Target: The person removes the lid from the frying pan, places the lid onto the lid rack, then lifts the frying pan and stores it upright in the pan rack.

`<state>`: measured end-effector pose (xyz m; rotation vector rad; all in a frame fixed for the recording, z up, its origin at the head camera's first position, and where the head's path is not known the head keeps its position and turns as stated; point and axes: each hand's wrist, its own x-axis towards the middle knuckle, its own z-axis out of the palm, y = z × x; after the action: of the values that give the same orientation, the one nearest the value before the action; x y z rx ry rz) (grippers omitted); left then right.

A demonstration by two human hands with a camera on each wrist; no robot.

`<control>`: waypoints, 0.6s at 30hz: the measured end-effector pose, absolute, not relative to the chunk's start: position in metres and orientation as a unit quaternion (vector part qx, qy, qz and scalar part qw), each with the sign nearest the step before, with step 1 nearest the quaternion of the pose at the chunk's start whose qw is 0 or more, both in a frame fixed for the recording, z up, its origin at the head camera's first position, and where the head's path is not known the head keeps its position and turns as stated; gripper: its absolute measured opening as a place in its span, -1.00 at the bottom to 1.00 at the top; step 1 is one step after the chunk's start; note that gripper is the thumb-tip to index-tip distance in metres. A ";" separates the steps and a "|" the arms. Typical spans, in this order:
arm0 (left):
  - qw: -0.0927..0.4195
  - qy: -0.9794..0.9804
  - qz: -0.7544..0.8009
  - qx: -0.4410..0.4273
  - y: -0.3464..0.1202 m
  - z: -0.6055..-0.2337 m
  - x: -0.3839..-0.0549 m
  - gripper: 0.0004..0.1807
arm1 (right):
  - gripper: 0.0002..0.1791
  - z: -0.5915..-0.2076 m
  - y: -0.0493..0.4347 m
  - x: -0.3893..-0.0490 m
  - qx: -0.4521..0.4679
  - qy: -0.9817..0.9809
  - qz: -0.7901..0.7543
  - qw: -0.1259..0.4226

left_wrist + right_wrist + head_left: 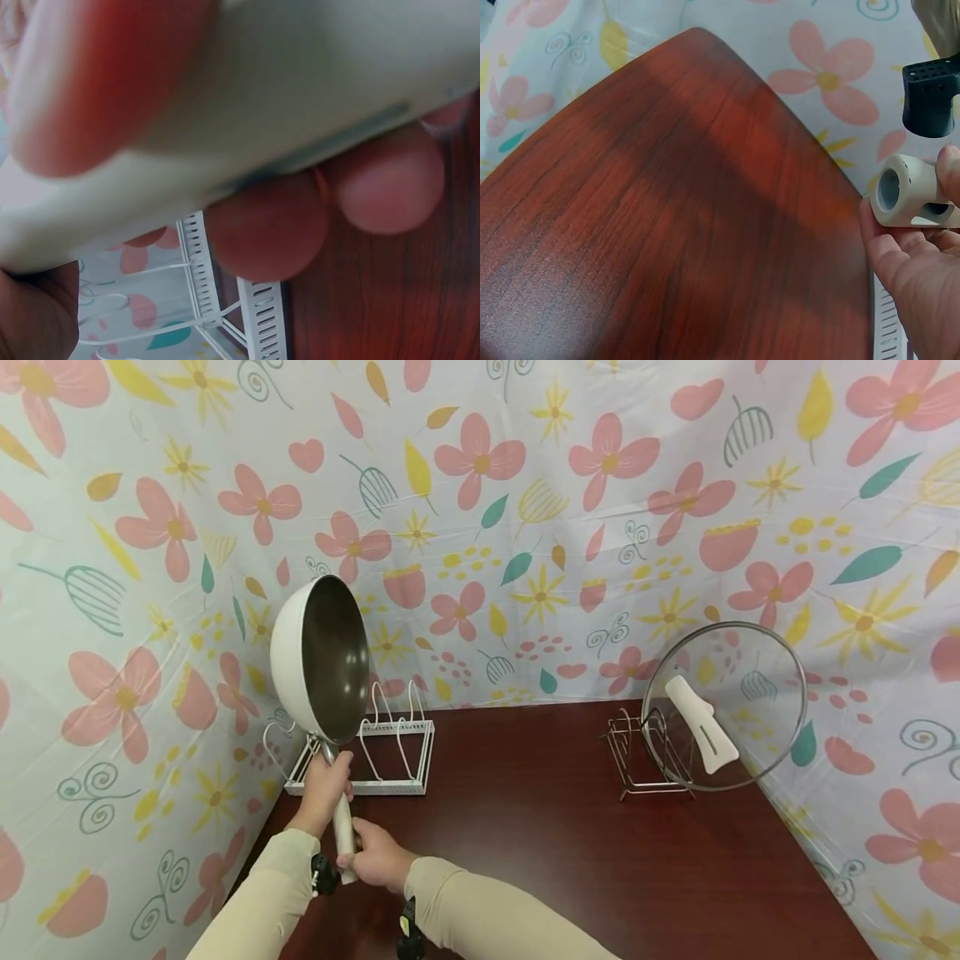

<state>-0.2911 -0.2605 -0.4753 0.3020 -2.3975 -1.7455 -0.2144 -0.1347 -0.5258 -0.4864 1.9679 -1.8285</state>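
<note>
A white wok with a dark inside is held up on its side over the white wire rack, its opening facing right. My left hand grips the cream handle close to the pan. Further down, my right hand holds the handle's lower end between thumb and fingers. In the left wrist view the handle lies between the thumb and the curled fingertips. The right wrist view shows the handle's hollow end against the fingers of the right hand.
On the right of the dark wooden table, a glass lid with a cream handle leans in a small metal wire rack. Floral cloth hangs behind and along both sides.
</note>
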 end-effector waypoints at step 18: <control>0.069 -0.798 -0.589 0.106 -0.258 -0.484 -0.292 -0.73 | -0.49 -0.533 -0.136 -0.211 -0.171 0.698 -0.666 0.198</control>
<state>-0.2916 -0.2585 -0.4841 0.3204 -2.4041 -1.7729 -0.2114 -0.1362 -0.5333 -0.4786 1.9543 -1.8644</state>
